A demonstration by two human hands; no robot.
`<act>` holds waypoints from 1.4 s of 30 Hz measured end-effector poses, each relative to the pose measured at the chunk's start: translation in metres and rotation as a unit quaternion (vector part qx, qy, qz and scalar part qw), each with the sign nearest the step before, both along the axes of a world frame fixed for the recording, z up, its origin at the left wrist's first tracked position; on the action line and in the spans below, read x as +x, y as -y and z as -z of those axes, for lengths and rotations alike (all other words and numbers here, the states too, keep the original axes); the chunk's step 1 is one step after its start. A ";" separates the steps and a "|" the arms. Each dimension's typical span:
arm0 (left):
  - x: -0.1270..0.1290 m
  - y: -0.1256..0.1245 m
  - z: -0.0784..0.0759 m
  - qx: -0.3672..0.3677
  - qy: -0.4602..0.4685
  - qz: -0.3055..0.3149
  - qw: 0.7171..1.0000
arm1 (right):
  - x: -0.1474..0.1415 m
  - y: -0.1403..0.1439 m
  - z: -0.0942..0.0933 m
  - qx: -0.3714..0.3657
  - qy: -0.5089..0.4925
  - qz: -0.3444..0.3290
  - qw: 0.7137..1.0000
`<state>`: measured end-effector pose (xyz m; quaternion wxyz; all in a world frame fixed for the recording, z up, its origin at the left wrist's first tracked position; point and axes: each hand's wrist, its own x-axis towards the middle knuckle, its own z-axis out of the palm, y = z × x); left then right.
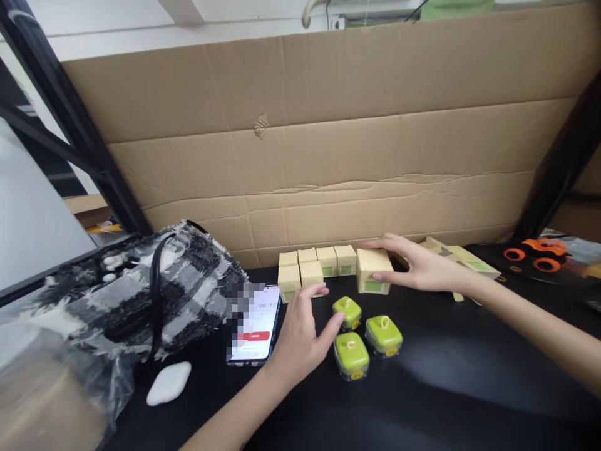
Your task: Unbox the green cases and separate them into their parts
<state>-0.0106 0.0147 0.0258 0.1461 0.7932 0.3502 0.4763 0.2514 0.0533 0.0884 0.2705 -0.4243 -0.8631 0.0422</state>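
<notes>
Pale-yellow, near-cubic cardboard box (369,266) with a green front patch: in the right hand (417,263), thumb on its front, fingers across the top and far side. Grip appears closed on it; whether its base touches the black tabletop (422,407) I cannot tell. Box lies at the left end of that grip, the forearm running off to the right. No clear long axis; sides look about equal. Right hand nearer, by contact; left hand (305,335) well apart, nearer the viewer, fingers spread, apparently holding nothing.

Left of the grip: a cluster of six smaller pale-yellow cardboard boxes (327,266). Nearer the viewer: three clear containers with lime-green lids (384,332), left thumb close beside one. Right of the grip: orange toy truck (539,254). Beyond it: upright brown cardboard panel (328,163).
</notes>
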 end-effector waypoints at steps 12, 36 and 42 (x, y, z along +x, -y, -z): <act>-0.010 0.000 -0.011 0.111 -0.060 0.003 0.992 | -0.060 0.040 -0.012 0.061 0.035 -0.149 0.986; -0.017 -0.011 -0.016 0.190 -0.160 -0.006 0.969 | -0.060 0.040 -0.003 0.169 0.184 -0.178 0.952; -0.012 -0.003 -0.021 0.233 -0.216 0.018 0.948 | -0.065 0.027 0.013 0.275 0.167 -0.098 0.942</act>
